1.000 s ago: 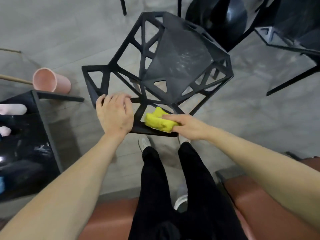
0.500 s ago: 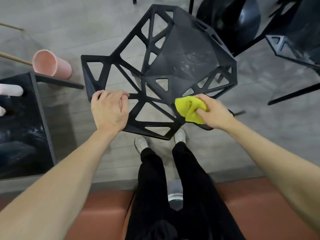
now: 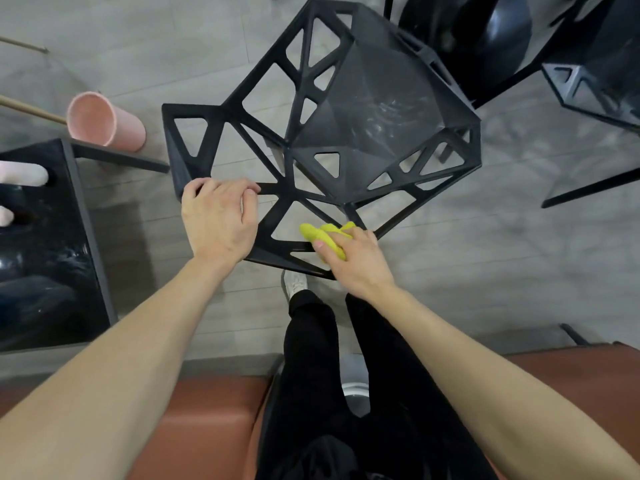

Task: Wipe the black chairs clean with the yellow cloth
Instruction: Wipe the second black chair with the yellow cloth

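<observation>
A black chair (image 3: 374,109) with a faceted seat and triangular cut-outs stands in front of me, its open-frame back nearest to me. My left hand (image 3: 221,220) grips the top edge of the chair back at its left side. My right hand (image 3: 349,261) is closed on the bunched yellow cloth (image 3: 323,233) and presses it against the lower right strut of the chair back. Part of the cloth is hidden under my fingers.
A pink cylinder (image 3: 104,121) lies on the grey floor to the left. A glossy black table (image 3: 45,244) stands at the left edge. More black chairs (image 3: 595,88) stand at the upper right. A brown bench (image 3: 207,417) runs under me, with my black-trousered legs (image 3: 332,358) between.
My right hand has dragged the yellow cloth from the right corner of the chair back toward the middle along the lower strut. My left hand has kept its grip.
</observation>
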